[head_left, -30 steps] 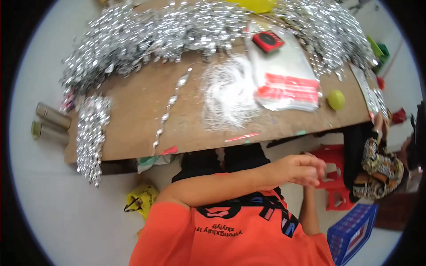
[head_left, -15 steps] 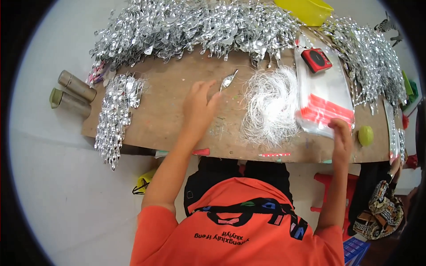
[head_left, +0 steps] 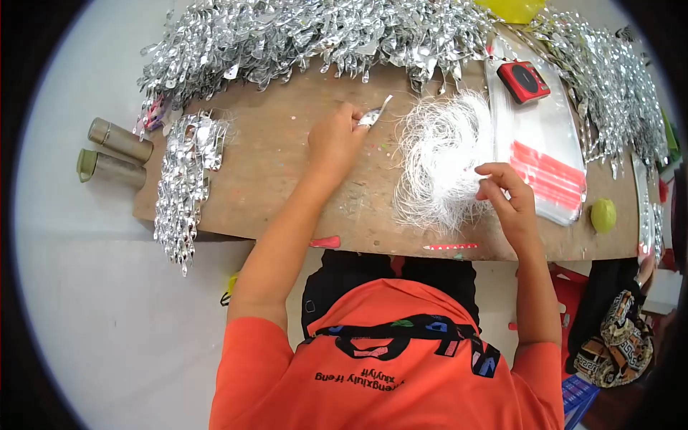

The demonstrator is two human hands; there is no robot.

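My left hand (head_left: 335, 140) is over the middle of the table. Its thumb and fingers pinch the near end of a small silver twisted foil ornament (head_left: 370, 117), whose pale tip points away from me. At the right edge of a loose bundle of white string (head_left: 438, 161) hovers my right hand (head_left: 509, 197). Its fingers are curled, with a gap between thumb and forefinger, and I see nothing held there. Clear plastic bags with a red band (head_left: 546, 175) lie just beyond that hand.
Silver foil strands (head_left: 287, 43) heap along the far edge, with a smaller bunch (head_left: 183, 190) hanging off the left. A red device (head_left: 523, 81) sits on the bags. Two metal flasks (head_left: 118, 154) stand left; a yellow-green ball-like object (head_left: 603, 215) lies right. Another person's patterned sleeve (head_left: 620, 337) shows right.
My left hand has moved forward and closed on the foil ornament. My right hand has come left from the bags to the string bundle. The whole view has shifted slightly.
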